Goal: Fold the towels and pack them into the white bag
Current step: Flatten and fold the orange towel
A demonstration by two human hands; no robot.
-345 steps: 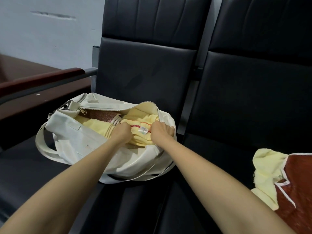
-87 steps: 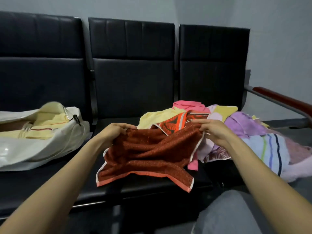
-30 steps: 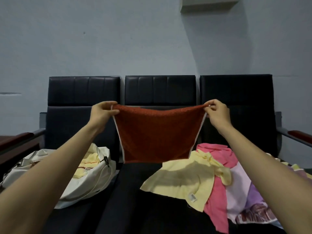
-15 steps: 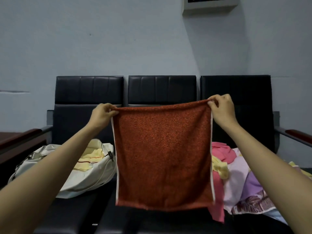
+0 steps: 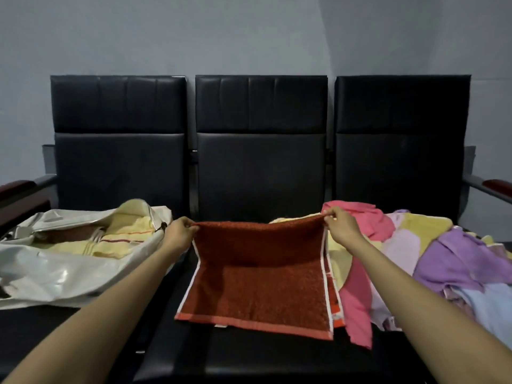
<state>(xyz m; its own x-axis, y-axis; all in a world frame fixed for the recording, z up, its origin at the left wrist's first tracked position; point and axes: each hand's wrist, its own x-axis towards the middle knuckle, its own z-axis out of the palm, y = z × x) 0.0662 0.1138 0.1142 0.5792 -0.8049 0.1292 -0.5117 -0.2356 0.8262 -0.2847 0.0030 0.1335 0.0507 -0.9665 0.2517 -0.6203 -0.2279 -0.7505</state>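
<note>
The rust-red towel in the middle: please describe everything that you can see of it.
The rust-red towel looks like terry cloth, with white side borders and a paler orange hem. Its near half lies flat on the middle black seat. The left hand and the right hand pinch its raised far corners.

**Layout of the row of seats (image 5: 260,167), seen from the front.** On the left seat (image 5: 36,328) we find the bag (image 5: 55,275), its mouth turned toward the middle, with folded towels (image 5: 122,242) inside. On the middle seat (image 5: 243,358) lies the towel (image 5: 263,289), near half flat by the front edge, far half raised. Our left hand (image 5: 180,231) pinches its far-left corner, just beside the bag; our right hand (image 5: 340,225) pinches the far-right corner. The pile of towels (image 5: 443,259) covers the right seat (image 5: 401,167) and spills leftward, touching the towel's right edge.
</note>
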